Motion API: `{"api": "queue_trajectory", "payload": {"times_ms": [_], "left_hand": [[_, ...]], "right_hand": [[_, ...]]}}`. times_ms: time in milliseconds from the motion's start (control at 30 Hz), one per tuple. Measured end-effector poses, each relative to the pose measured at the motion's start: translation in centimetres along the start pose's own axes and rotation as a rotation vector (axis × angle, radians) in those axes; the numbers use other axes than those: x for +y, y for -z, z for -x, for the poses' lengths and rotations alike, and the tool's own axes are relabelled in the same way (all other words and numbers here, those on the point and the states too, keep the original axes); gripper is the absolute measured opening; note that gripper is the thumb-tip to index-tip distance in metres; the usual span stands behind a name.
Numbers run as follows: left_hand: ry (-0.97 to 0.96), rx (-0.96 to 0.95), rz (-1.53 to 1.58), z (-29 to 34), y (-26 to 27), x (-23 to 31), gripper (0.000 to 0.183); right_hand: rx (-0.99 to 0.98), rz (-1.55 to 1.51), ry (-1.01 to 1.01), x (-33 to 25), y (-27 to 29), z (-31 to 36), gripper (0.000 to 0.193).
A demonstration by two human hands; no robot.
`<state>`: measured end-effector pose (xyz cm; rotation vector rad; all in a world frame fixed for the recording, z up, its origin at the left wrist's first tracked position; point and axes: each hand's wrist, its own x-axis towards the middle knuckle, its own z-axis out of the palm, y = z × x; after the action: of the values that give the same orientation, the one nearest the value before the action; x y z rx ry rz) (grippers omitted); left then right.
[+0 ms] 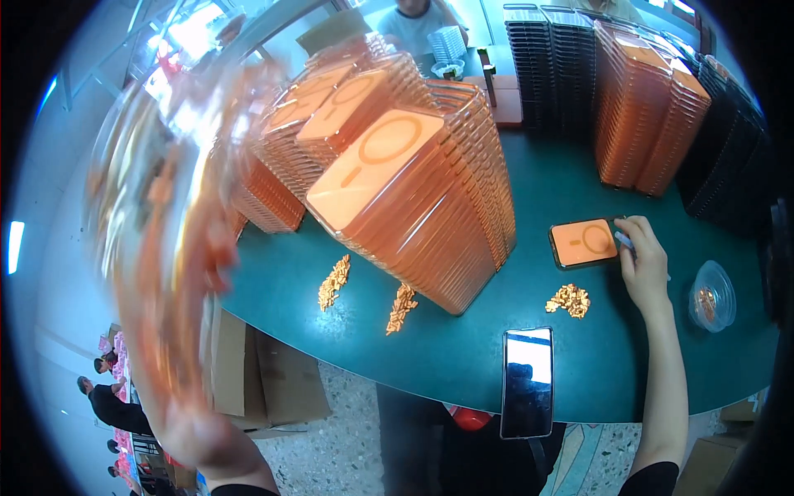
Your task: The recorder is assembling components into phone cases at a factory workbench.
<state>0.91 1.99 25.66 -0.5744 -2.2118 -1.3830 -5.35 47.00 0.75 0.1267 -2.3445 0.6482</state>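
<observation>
On the green table lies an orange phone case (584, 244) with a dark rim, a ring and a short bar on its face. At its right end is my right hand (645, 260), its fingers closed round a slim, pale pen-like tool (624, 240). My left hand (211, 264) is raised at the left, badly blurred. It grips a clear, shiny plastic piece (157, 157), smeared by motion, whose exact kind I cannot make out. Beside it stands a tall stack of clear trays (463, 240) topped by an orange panel (376, 169) with the same ring and bar.
Small gold-coloured pieces lie in heaps (569, 301) near me. A black phone (527, 382) overlaps the front edge. A clear round tub (712, 296) holds more pieces. Orange stacks (633, 116) and black stacks (533, 74) stand behind. Another person (413, 29) sits across the table.
</observation>
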Motion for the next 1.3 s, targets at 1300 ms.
{"api": "queue_trajectory", "payload": {"times_ms": [1300], "left_hand": [[-0.24,-0.282,-0.768,-8.5,-5.1,-1.1,0.092]], "right_hand": [[-0.123,-0.016,-0.097,2.4,2.6,1.7,0.021]]}}
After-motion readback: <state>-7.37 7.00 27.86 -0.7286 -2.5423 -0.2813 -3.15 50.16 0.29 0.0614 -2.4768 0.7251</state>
